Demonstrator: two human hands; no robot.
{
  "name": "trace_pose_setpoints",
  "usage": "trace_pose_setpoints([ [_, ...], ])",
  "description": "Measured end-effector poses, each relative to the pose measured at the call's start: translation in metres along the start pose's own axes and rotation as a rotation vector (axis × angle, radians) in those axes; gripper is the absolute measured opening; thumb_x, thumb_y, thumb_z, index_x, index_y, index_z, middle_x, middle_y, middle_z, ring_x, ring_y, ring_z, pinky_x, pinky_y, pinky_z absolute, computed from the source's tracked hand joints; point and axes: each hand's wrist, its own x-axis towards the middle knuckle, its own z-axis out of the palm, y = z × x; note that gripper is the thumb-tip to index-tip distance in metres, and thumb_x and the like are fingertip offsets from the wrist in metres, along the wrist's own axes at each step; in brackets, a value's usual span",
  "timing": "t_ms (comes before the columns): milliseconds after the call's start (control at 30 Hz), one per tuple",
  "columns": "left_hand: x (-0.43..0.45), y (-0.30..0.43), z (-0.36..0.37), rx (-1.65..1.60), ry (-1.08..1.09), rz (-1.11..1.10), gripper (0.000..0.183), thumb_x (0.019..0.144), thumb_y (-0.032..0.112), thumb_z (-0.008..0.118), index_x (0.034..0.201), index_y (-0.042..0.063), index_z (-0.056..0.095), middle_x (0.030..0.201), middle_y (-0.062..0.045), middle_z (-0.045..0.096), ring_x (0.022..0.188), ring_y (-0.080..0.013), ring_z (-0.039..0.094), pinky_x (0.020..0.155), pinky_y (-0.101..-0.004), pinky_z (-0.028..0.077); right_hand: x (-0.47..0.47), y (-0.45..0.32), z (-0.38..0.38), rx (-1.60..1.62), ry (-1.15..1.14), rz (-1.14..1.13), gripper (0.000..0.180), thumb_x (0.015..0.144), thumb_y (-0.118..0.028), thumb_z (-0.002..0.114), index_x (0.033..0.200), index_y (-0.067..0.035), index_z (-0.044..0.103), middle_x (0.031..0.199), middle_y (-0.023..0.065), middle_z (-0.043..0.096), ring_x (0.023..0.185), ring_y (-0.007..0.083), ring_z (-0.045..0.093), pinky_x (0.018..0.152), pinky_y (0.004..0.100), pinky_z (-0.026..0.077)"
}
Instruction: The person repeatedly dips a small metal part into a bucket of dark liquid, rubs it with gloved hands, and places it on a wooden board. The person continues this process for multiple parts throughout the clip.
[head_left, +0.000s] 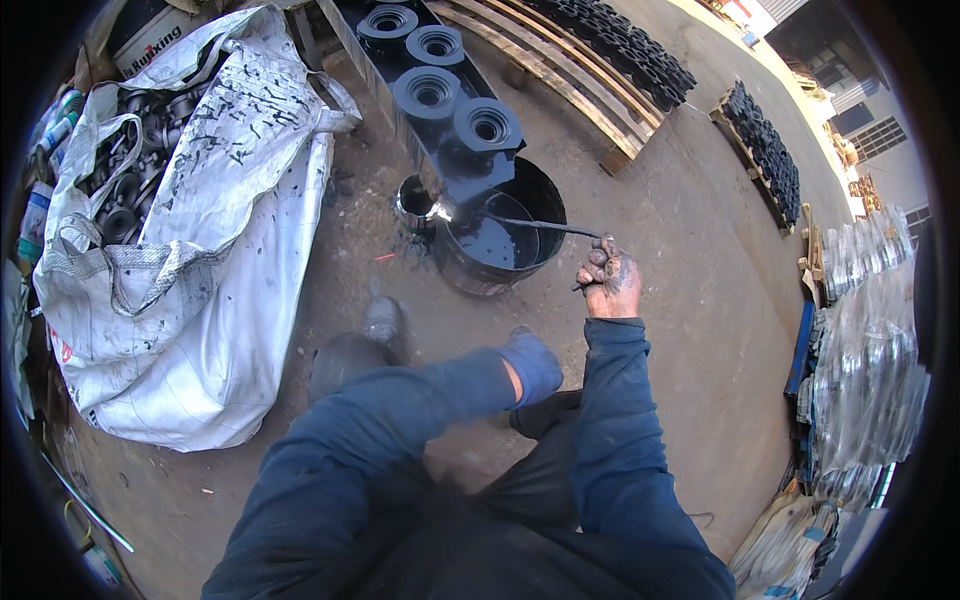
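Observation:
My bare, black-stained right hand (611, 277) grips a thin dark rod (547, 225), whose far end reaches into a round black tub (555, 202) of dark liquid. In a blue glove, my left hand (534, 366) hangs above my knee, its fingers curled and partly hidden; whether it holds anything does not show. Over the tub's far edge leans a wet black tray (469, 176) bearing several round flanged parts, the nearest flanged part (487, 124) close to the tub. A small metal can (415, 201) stands at the tub's left.
A large white woven sack (247, 300) of dark metal parts stands at the left. Beyond the tub lies a wooden pallet (555, 75) with rows of black parts; a smaller loaded pallet (750, 157) is farther right. Plastic-wrapped stacks (862, 360) line the right side.

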Motion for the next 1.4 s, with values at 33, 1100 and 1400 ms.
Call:
trace_pose_setpoints([
  [33,0.002,0.001,0.000,0.005,-0.011,0.001,0.021,0.079,0.019,0.063,0.095,0.016,0.075,0.095,-0.004,0.072,0.089,-0.0260,0.069,0.070,-0.0462,0.050,-0.002,-0.002,-0.002,0.017,-0.033,0.009,0.017,0.095,-0.016,0.055,0.085,-0.001,0.057,0.062,0.0018,0.045,0.047,0.0109,0.037,0.044,0.0284,0.030],
  [1100,0.005,0.003,0.015,0.036,0.087,0.038,0.019,0.080,0.022,0.057,0.082,0.013,0.074,0.080,-0.007,0.071,0.074,-0.0281,0.068,0.062,-0.0412,0.051,-0.008,0.002,0.019,0.010,-0.015,-0.016,0.016,0.092,-0.014,0.060,0.084,0.000,0.058,0.060,0.0021,0.046,0.045,0.0111,0.038,0.045,0.0294,0.033],
  [1400,0.000,0.005,0.004,0.004,-0.034,-0.022,0.021,0.080,0.026,0.060,0.092,0.017,0.074,0.089,-0.003,0.072,0.085,-0.0244,0.068,0.067,-0.0434,0.050,-0.002,0.033,0.046,-0.015,-0.073,0.027,0.016,0.095,-0.016,0.056,0.086,-0.003,0.056,0.063,0.0027,0.047,0.046,0.0109,0.037,0.049,0.0304,0.035],
])
